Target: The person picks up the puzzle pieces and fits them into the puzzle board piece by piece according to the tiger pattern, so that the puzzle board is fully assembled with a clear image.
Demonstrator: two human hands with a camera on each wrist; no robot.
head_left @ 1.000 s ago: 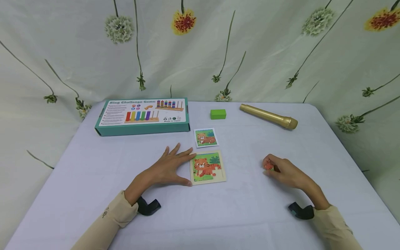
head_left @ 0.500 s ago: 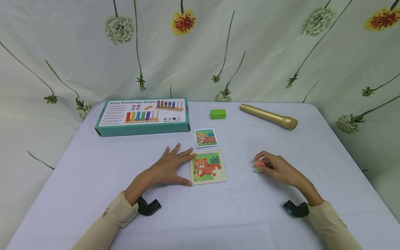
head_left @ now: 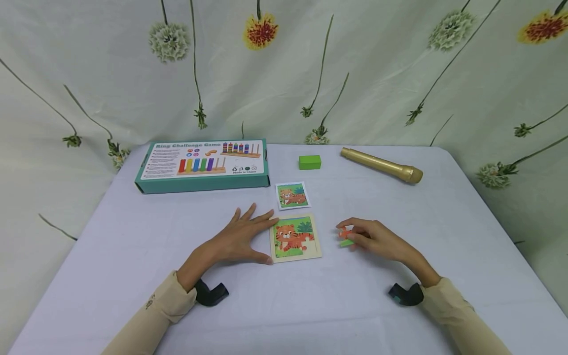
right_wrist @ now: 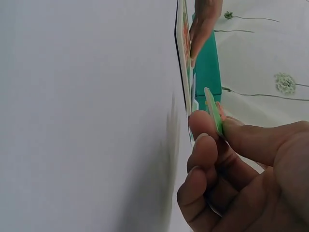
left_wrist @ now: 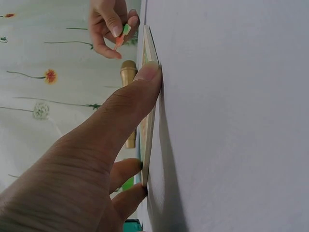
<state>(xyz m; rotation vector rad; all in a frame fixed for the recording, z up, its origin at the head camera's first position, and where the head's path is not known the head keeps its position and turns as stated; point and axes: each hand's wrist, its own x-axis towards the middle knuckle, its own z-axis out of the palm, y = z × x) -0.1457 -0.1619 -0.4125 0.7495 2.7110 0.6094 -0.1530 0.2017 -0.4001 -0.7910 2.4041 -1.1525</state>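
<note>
A small square jigsaw board (head_left: 290, 235) with a tiger picture lies mid-table, its lower right part bare of pieces. Along its left side rests my left hand (head_left: 239, 239), fingers spread and fairly straight. The left thumb (left_wrist: 147, 72) touches the board's near edge, while fingertips meet its edge farther back. To the right of the board, my right hand (head_left: 377, 239) pinches an orange and green puzzle piece (right_wrist: 215, 113) between thumb and fingers, held above the cloth. Just behind the board lies a picture card (head_left: 293, 195) with the same tiger.
A teal Ring Challenge Game box (head_left: 201, 167) lies at the back left. Behind the card sits a green block (head_left: 309, 162). A gold microphone (head_left: 381, 166) lies at the back right. A flowered cloth (head_left: 377, 74) hangs behind the white-covered table (head_left: 293, 315).
My right hand has moved left toward the board with the puzzle piece, and more of the piece's green part shows. The left hand and the board have stayed in place.
</note>
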